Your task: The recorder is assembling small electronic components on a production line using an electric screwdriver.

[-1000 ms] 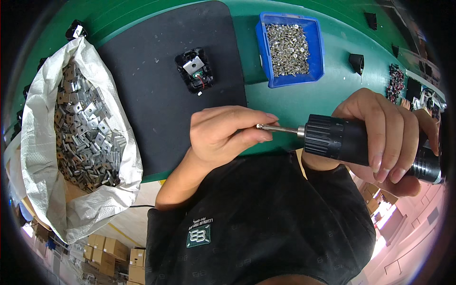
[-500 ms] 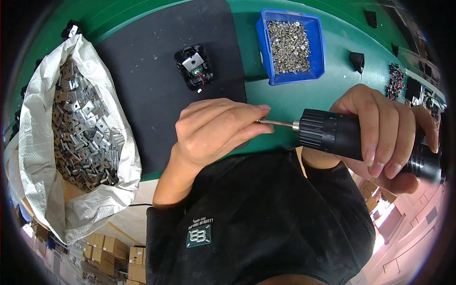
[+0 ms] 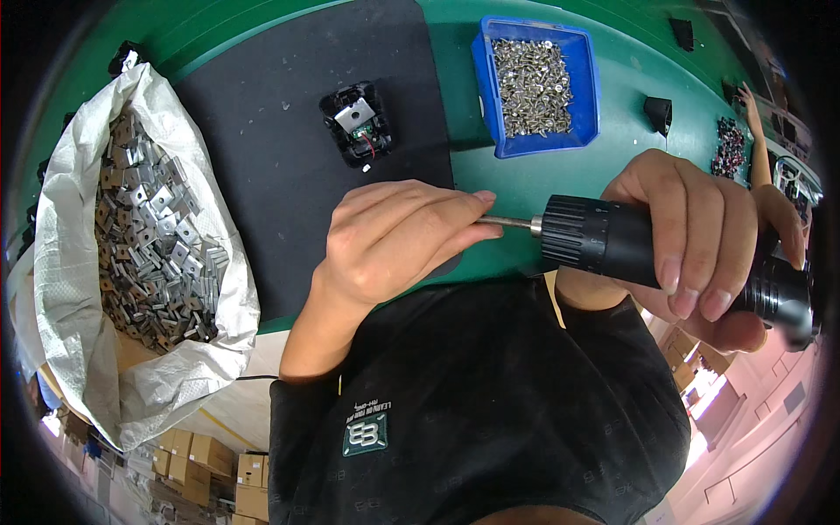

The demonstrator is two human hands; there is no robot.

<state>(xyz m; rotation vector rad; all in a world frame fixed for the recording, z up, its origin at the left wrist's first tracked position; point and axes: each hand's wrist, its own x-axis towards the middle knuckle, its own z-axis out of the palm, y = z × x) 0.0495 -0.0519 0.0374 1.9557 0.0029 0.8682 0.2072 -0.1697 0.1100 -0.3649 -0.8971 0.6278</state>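
My right hand [image 3: 691, 236] is wrapped round a black cordless electric screwdriver [image 3: 604, 234], held level with its nose to the left. A thin metal screwdriver bit [image 3: 514, 222] sticks out of the chuck. My left hand [image 3: 407, 232] is closed, thumb and fingers pinched over the bit's tip; whether a small part sits there too is hidden. Beyond my left hand, on the black mat [image 3: 262, 131], lies an open black plastic housing [image 3: 331, 109] with a silver metal plate [image 3: 354, 115], a small green board and a red wire. Neither hand touches it.
A blue bin [image 3: 586, 131] of silver screws [image 3: 532, 87] stands on the green table [image 3: 621, 96]. At left is a white woven sack [image 3: 66, 262] full of metal plates [image 3: 166, 236]. A black part [image 3: 657, 114] lies at right. Another person's arm [image 3: 757, 144] reaches in at far right.
The electric screwdriver has shifted slightly left, and its bit's tip has slid out of sight between my left fingers. Another person's arm has appeared at far right.
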